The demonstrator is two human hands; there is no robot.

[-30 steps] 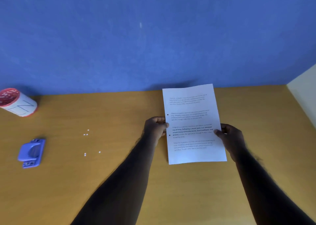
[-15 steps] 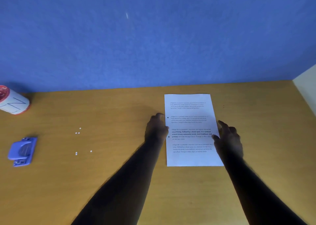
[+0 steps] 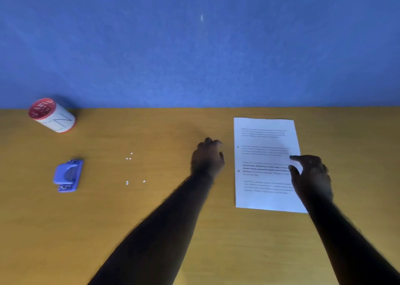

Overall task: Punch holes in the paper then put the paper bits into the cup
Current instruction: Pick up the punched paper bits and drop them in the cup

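A printed white paper sheet (image 3: 263, 152) lies flat on the wooden table (image 3: 151, 209), right of centre, with two punched holes along its left edge. My right hand (image 3: 311, 174) hovers over the sheet's right edge, fingers spread, holding nothing. My left hand (image 3: 207, 157) is just left of the sheet, apart from it, fingers loosely curled and empty. Several small white paper bits (image 3: 129, 157) are scattered on the table to the left. A blue hole punch (image 3: 68, 175) sits further left. The red-rimmed white cup (image 3: 50, 114) stands at the far left by the wall.
A blue wall (image 3: 194, 46) rises directly behind the table's far edge. Bare tabletop lies between the paper bits and my left hand, and in front of the punch.
The sheet went from being held up in both hands to lying flat on the table. Both hands have let go of it; my left hand has moved left, off the paper.
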